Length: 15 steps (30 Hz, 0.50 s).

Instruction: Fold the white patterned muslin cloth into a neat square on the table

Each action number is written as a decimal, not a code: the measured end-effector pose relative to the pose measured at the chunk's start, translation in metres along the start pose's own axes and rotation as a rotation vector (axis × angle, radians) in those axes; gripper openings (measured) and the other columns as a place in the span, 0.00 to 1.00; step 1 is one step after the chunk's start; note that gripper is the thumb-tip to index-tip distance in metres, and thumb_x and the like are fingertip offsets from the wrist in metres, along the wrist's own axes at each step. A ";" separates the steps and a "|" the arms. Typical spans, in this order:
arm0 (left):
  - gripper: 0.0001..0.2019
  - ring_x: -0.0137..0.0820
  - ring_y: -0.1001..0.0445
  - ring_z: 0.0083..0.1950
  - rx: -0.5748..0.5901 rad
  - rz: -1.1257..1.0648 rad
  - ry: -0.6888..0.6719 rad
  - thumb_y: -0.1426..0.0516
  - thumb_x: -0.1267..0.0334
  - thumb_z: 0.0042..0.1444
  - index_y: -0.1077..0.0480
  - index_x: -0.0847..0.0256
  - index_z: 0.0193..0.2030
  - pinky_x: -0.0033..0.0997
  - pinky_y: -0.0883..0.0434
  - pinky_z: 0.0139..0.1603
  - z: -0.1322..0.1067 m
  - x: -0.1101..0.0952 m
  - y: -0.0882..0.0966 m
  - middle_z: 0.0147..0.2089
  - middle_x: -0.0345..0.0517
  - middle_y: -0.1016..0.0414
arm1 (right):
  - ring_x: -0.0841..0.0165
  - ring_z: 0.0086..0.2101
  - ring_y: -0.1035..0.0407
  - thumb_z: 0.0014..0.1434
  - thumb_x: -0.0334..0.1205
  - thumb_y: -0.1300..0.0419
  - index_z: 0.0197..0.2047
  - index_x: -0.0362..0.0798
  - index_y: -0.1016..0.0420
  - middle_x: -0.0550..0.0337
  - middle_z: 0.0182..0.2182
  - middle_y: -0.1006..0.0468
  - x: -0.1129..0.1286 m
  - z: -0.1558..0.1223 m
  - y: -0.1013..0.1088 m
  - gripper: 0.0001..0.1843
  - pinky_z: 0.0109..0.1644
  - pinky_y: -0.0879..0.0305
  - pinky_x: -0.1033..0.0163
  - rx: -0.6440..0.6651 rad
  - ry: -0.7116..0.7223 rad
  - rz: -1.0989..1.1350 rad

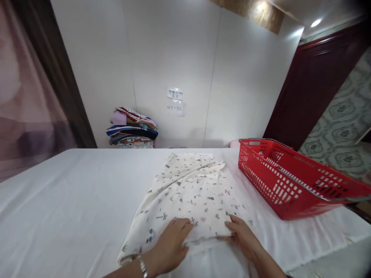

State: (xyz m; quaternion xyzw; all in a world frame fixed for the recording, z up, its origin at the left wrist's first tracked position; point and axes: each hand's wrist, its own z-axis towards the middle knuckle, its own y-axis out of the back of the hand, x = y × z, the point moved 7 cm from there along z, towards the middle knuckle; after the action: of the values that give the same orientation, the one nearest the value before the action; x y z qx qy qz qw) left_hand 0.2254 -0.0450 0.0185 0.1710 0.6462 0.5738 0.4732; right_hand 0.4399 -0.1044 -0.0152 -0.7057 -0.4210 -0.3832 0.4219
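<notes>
A white cloth [194, 193] with a small scattered print lies on the white-covered table, partly folded, with a diagonal crease across its upper part. My left hand [171, 245], with a silver band at the wrist, is closed on the cloth's near edge, fingers on top and thumb lower down. At the near right corner, my right hand [242, 236] pinches the same edge, its thumb over the fabric and some fingers underneath. Whether this cloth is a garment I cannot tell.
To the right stands a red plastic basket [261, 173] with metal handles. Folded clothes [133, 129] are stacked against the wall beyond the table's far edge. The white sheet [72, 200] covers the table. A paper sign [175, 102] hangs on the wall; a pink curtain [26, 96] is at left.
</notes>
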 end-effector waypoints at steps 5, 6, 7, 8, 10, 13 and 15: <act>0.27 0.40 0.37 0.60 -0.035 0.127 0.221 0.47 0.69 0.47 0.35 0.50 0.56 0.44 0.40 0.63 -0.050 0.048 0.010 0.59 0.42 0.34 | 0.65 0.32 0.26 0.46 0.43 0.34 0.45 0.46 0.27 0.54 0.39 0.22 0.036 -0.011 0.001 0.22 0.27 0.28 0.65 -0.025 0.143 0.044; 0.27 0.39 0.36 0.59 -0.046 0.148 0.242 0.48 0.69 0.47 0.34 0.49 0.56 0.44 0.40 0.62 -0.057 0.053 0.011 0.59 0.41 0.33 | 0.66 0.30 0.27 0.46 0.42 0.34 0.45 0.46 0.27 0.55 0.38 0.21 0.041 -0.012 0.003 0.22 0.27 0.28 0.65 -0.044 0.155 0.049; 0.27 0.39 0.36 0.59 -0.054 0.166 0.257 0.48 0.70 0.47 0.34 0.48 0.56 0.43 0.39 0.62 -0.064 0.058 0.011 0.59 0.40 0.33 | 0.67 0.29 0.27 0.46 0.42 0.33 0.44 0.45 0.27 0.55 0.36 0.21 0.044 -0.014 0.007 0.21 0.26 0.28 0.66 -0.066 0.160 0.053; 0.27 0.39 0.35 0.59 -0.056 0.180 0.272 0.48 0.70 0.47 0.33 0.48 0.55 0.43 0.38 0.62 -0.070 0.062 0.011 0.58 0.40 0.32 | 0.68 0.28 0.27 0.46 0.42 0.33 0.44 0.45 0.27 0.55 0.36 0.21 0.046 -0.015 0.010 0.21 0.26 0.28 0.66 -0.087 0.159 0.054; 0.28 0.40 0.34 0.58 -0.061 0.209 0.314 0.48 0.71 0.45 0.32 0.47 0.54 0.44 0.38 0.61 -0.080 0.070 0.012 0.58 0.39 0.32 | 0.68 0.28 0.27 0.46 0.41 0.34 0.44 0.45 0.27 0.55 0.37 0.21 0.044 -0.017 0.018 0.20 0.26 0.28 0.66 -0.119 0.146 0.053; 0.28 0.40 0.34 0.58 -0.081 0.259 0.386 0.50 0.73 0.43 0.30 0.50 0.52 0.43 0.39 0.61 -0.094 0.086 0.017 0.57 0.41 0.30 | 0.67 0.29 0.27 0.47 0.41 0.34 0.43 0.45 0.27 0.55 0.36 0.21 0.033 -0.015 0.030 0.19 0.27 0.28 0.65 -0.140 0.086 0.044; 0.28 0.39 0.34 0.58 -0.106 0.286 0.428 0.50 0.75 0.41 0.29 0.51 0.50 0.43 0.39 0.61 -0.102 0.098 0.023 0.56 0.41 0.30 | 0.66 0.30 0.27 0.47 0.40 0.35 0.41 0.45 0.27 0.55 0.33 0.21 0.028 -0.009 0.033 0.17 0.27 0.29 0.65 -0.146 0.043 0.043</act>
State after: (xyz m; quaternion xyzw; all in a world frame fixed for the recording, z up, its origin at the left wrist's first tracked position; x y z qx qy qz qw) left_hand 0.0877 -0.0230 -0.0123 0.1105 0.6700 0.6909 0.2480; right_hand 0.4782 -0.1146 0.0044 -0.7351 -0.3674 -0.4187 0.3865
